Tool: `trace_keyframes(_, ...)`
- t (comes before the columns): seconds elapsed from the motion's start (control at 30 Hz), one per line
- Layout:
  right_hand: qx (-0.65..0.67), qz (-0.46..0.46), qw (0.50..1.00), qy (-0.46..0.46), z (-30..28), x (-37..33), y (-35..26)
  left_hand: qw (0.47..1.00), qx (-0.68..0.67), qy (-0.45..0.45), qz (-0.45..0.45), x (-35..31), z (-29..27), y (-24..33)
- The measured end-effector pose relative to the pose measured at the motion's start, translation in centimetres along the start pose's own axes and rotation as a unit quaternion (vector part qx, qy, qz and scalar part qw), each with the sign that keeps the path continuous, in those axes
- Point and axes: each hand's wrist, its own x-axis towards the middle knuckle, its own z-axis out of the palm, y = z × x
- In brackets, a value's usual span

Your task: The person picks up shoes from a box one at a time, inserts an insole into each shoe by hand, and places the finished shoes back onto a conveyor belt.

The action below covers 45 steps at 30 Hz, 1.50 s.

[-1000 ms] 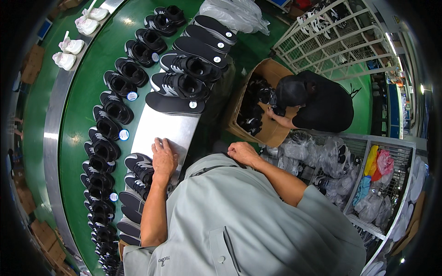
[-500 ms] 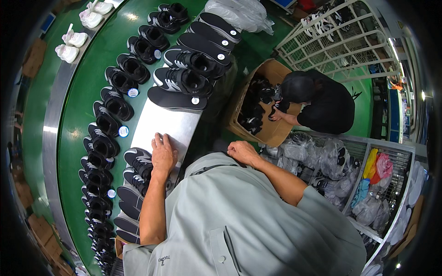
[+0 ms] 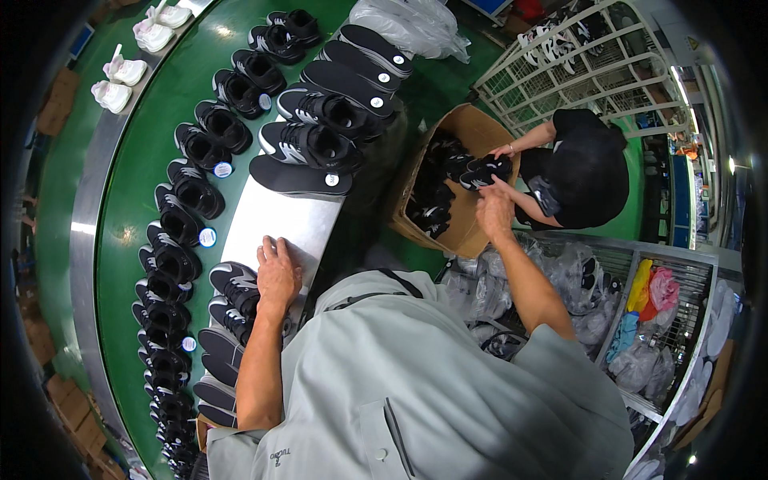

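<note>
Left hand [image 3: 278,274] flat, palm down, on the bare steel surface [image 3: 276,220], fingers spread, nothing gripped. Just left of it, black-and-white sneakers [image 3: 234,286]; ahead of it, a black insole [image 3: 298,175], then more sneakers. Right hand [image 3: 494,210] stretched out over the cardboard box [image 3: 472,128], fingertips on a black shoe [image 3: 488,169] w/ white trim. A co-worker's hand [image 3: 504,150] just beyond, at the same shoe; can't tell who's got the grip. Green belt [image 3: 152,112] far left of left hand, rows of black shoes.
</note>
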Motion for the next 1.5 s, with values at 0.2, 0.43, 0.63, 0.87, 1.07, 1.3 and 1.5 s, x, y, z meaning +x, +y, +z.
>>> trace_keyframes(0.2, -0.115, 0.148, 0.975, -0.116, -1.5, 5.1, 6.6, 1.0, 0.004, -0.005, -0.008, 0.3, 0.3, 0.1)
trace_keyframes(0.43, -0.131, 0.086, 0.981, -0.119, -3.4, 9.2, 10.9, 1.0, -0.003, -0.003, -0.022, 0.7, 0.6, 0.1)
trace_keyframes(0.63, -0.086, 0.06, 0.984, -0.145, -6.3, 12.5, 12.2, 0.999, -0.009, -0.001, -0.037, 0.6, 0.4, 0.5)
trace_keyframes(0.87, -0.073, 0.022, 0.982, -0.171, -8.5, 14.8, 16.5, 0.999, -0.008, 0.003, -0.039, 1.1, 0.4, 0.6)
trace_keyframes(1.07, -0.134, -0.12, 0.971, -0.159, -8.5, 19.2, 15.2, 0.998, 0.019, -0.001, -0.052, 1.8, 1.4, 0.4)
trace_keyframes(1.3, -0.062, -0.155, 0.962, -0.216, -11.0, 21.1, 9.2, 0.993, 0.082, -0.008, -0.082, 2.3, 1.3, 1.8)
trace_keyframes(1.5, 0.084, -0.1, 0.989, -0.067, -11.9, 25.7, 0.9, 0.992, 0.044, 0.007, -0.119, 2.5, 1.4, 3.2)
